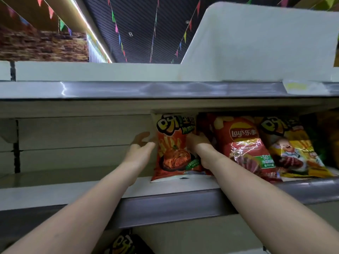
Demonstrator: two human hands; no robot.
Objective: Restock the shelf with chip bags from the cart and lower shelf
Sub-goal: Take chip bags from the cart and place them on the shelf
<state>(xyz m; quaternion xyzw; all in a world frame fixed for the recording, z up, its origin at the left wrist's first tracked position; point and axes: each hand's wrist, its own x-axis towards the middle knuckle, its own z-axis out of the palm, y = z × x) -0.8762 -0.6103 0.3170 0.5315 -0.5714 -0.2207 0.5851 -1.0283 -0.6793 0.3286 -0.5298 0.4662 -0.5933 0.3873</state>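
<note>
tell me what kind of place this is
Most likely a grocery or convenience store aisle. White metal shelves with price-label rails along their front edges hold chip bags standing face out, and strings of colored pennant flags hang from the ceiling.

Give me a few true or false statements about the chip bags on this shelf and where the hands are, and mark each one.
1. The orange bag stands upright on the shelf. True.
2. The red Lay's bag is left of the orange bag. False: it is on its right.
3. The left hand is by the orange bag's left edge. True.
4. The right hand rests on the yellow bag. False: it is at the orange bag's right side.
</note>
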